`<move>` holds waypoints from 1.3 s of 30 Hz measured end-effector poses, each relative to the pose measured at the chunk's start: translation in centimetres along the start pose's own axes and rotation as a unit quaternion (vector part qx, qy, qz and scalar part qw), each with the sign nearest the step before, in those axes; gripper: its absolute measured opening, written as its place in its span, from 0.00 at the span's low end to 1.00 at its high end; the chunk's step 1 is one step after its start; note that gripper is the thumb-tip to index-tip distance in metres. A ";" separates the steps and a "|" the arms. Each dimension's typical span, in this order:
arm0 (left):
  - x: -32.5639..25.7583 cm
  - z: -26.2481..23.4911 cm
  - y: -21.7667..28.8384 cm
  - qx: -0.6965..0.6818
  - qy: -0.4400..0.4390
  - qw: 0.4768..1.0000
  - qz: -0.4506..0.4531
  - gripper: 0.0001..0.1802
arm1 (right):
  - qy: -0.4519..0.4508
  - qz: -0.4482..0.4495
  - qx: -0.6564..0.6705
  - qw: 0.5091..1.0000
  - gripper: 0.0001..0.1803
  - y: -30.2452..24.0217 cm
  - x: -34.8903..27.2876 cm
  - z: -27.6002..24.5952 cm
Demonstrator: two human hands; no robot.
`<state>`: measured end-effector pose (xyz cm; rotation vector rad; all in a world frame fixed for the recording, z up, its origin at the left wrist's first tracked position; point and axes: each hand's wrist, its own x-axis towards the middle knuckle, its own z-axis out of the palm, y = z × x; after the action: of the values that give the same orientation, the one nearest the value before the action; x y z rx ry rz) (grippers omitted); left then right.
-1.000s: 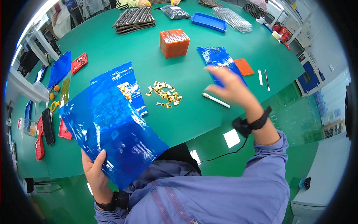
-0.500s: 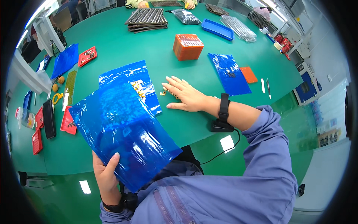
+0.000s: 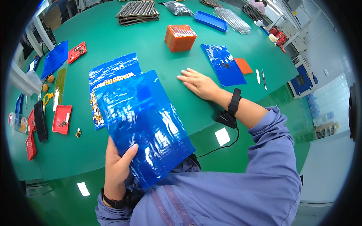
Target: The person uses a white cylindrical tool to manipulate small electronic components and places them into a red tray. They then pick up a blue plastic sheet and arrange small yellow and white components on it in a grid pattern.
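My left hand [image 3: 120, 165] grips a glossy blue plastic sheet [image 3: 151, 128] by its lower left edge, thumb on top. The raised sheet partly covers another blue sheet [image 3: 113, 66] lying on the table, which bears many small gold-and-white pieces [image 3: 96, 109]. My right hand [image 3: 201, 84] lies on the green table to the right of the sheets, palm down with its fingers stretched out. Nothing shows in its fingers; what may be under the palm is hidden. A few small dark-and-yellow pieces [image 3: 78, 132] lie loose left of the sheets.
An orange block stack [image 3: 180, 39] stands beyond my hands. To the right are a blue sheet with dark bits [image 3: 235, 73], an orange square [image 3: 243, 65] and tweezers [image 3: 264, 80]. Red trays [image 3: 62, 119] and a black case [image 3: 40, 120] lie left; a blue tray [image 3: 211, 20] lies far back.
My left hand has swung the held sheet rightward and turned it, uncovering more pieces on the lower sheet. The pieces seen under my right hand no longer show there. The view has shifted.
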<state>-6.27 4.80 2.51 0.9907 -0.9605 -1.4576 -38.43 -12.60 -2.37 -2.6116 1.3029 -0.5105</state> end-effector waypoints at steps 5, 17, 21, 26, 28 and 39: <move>2.3 2.8 -2.0 -0.020 -0.090 0.996 -0.020 0.32 | 0.029 0.067 -0.025 0.997 0.19 2.5 -0.6 -0.2; 5.8 8.5 -4.7 -0.025 -0.112 0.992 -0.047 0.30 | 0.116 0.193 0.317 0.921 0.20 2.7 -0.9 -4.1; 6.2 8.1 -5.4 0.108 -0.123 0.983 0.089 0.47 | 0.083 0.203 0.229 0.948 0.15 1.3 -2.5 -6.2; 6.3 7.5 -5.5 0.321 -0.101 0.935 0.110 0.51 | 0.024 0.183 0.066 0.981 0.13 1.3 -4.8 -6.4; 6.7 7.4 -5.6 0.329 -0.125 0.929 0.112 0.50 | 0.015 0.196 0.072 0.978 0.13 1.6 -5.0 -5.8; 5.7 8.3 -3.6 0.340 -0.101 0.933 0.055 0.52 | -0.020 0.272 0.170 0.947 0.07 1.9 -3.2 -4.5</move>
<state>-15.73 -0.14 1.38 1.2609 -1.7129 -1.1541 -43.30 -11.18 0.55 -1.8690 1.6625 -0.5208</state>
